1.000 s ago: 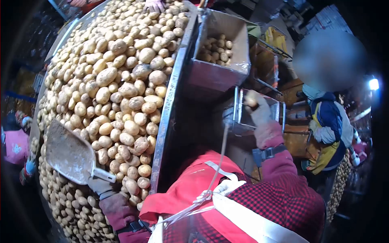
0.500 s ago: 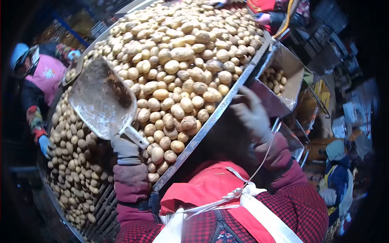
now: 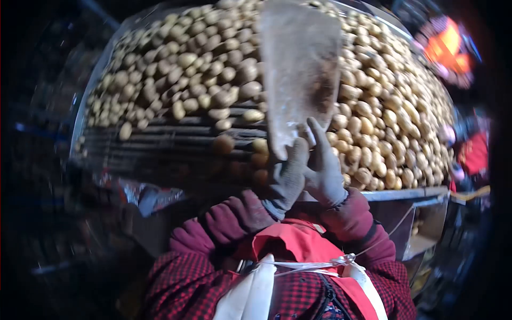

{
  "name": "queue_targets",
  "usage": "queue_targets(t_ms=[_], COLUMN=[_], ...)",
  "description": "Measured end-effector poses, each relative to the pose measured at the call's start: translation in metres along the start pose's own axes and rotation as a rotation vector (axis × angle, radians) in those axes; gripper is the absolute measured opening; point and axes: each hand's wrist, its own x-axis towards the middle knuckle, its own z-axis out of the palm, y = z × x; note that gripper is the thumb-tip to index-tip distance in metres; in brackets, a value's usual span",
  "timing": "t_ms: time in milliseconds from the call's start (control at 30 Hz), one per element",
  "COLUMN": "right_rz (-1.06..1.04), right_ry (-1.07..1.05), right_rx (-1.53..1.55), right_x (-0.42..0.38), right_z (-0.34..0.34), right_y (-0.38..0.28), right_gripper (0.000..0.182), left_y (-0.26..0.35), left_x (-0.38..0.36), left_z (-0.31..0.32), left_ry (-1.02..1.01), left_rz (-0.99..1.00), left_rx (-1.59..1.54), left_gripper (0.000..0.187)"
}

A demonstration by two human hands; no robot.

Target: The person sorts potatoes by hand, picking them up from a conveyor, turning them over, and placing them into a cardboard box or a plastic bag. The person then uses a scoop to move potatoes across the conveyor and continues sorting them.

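A large, worn scoop point(image 3: 301, 64) stands over the table, its blade pointing away from me and its handle end at my gloves. My left hand point(image 3: 288, 178), in a grey glove, is closed at the scoop's lower left edge. Close beside it, my right hand point(image 3: 325, 170), also gloved, has its fingers stretched up against the base of the scoop, thumb and fingers apart. Potatoes point(image 3: 394, 112) are heaped to the right of the scoop, and more potatoes point(image 3: 181, 64) lie to its left above dark slats point(image 3: 176, 141).
The metal table rim point(image 3: 384, 194) runs in front of my body. A cardboard box point(image 3: 426, 229) is below it at the right. Part of a person in orange point(image 3: 448, 48) shows at the upper right, and a person in red point(image 3: 473, 152) is at the right edge.
The view has turned toward the slatted side. The scoop now points straight away from me, and my right hand has come from the table edge to the scoop beside my left.
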Motion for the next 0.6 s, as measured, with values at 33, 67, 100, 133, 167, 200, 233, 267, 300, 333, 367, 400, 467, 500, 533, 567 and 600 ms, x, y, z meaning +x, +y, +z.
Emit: queue_targets(t_ms=[33,67,100,133,167,200,233,267,300,333,367,400,467,500,533,567,600], right_rz=[-0.100,-0.082,-0.131,-0.180,-0.136,-0.123,-0.113,-0.103,-0.102,-0.101,-0.103,-0.110,-0.113,-0.112,-0.108,-0.107,-0.103], right_ry=[-0.001,-0.084,-0.112,-0.134,-0.217,-0.244,-0.284,-0.331,-0.378,-0.423,-0.467,-0.516,-0.604,-0.648,-0.689,-0.731,-0.774], right_rx=[0.052,0.191,0.168,0.146,-0.055,-0.008,0.040,0.084,0.122,0.153,0.180,0.207,0.259,0.281,0.296,0.322,0.338], right_x=[0.006,0.009,0.012,0.015,0.016,0.015,0.017,0.019,0.023,0.027,0.031,0.034,0.043,0.047,0.053,0.057,0.061], right_z=[0.010,0.013,0.020,0.025,0.023,0.027,0.033,0.040,0.049,0.059,0.069,0.081,0.103,0.115,0.125,0.137,0.149], right_y=[-0.002,-0.010,-0.009,-0.006,-0.007,-0.007,-0.010,-0.015,-0.020,-0.026,-0.033,-0.039,-0.052,-0.057,-0.062,-0.066,-0.070], right_gripper=[0.081,0.078,0.072,0.066,0.070,0.067,0.063,0.060,0.057,0.054,0.051,0.048,0.042,0.040,0.037,0.034,0.032], left_y=[-0.004,-0.009,0.002,0.007,0.013,0.011,0.009,0.010,0.011,0.012,0.011,0.011,0.011,0.013,0.019,0.025,0.027], left_x=[0.001,0.001,0.000,0.001,0.001,-0.001,-0.004,-0.009,-0.011,-0.013,-0.016,-0.020,-0.031,-0.041,-0.048,-0.054,-0.059], left_z=[-0.014,-0.017,-0.017,-0.026,-0.036,-0.042,-0.049,-0.056,-0.069,-0.082,-0.090,-0.099,-0.118,-0.135,-0.151,-0.168,-0.181], left_ry=[-0.030,0.044,0.129,0.088,0.049,-0.005,-0.060,-0.034,0.032,0.094,0.135,0.176,0.291,0.335,0.280,0.233,0.255], left_rz=[0.172,0.332,0.489,0.554,0.620,0.625,0.627,0.632,0.676,0.713,0.706,0.700,0.721,0.695,0.644,0.590,0.589], left_rx=[0.247,0.281,0.326,0.370,0.410,0.290,0.169,0.193,0.359,0.527,0.482,0.437,0.500,0.692,0.571,0.448,0.258], left_gripper=[0.044,0.054,0.065,0.078,0.096,0.101,0.107,0.104,0.101,0.098,0.096,0.094,0.094,0.088,0.082,0.077,0.074])
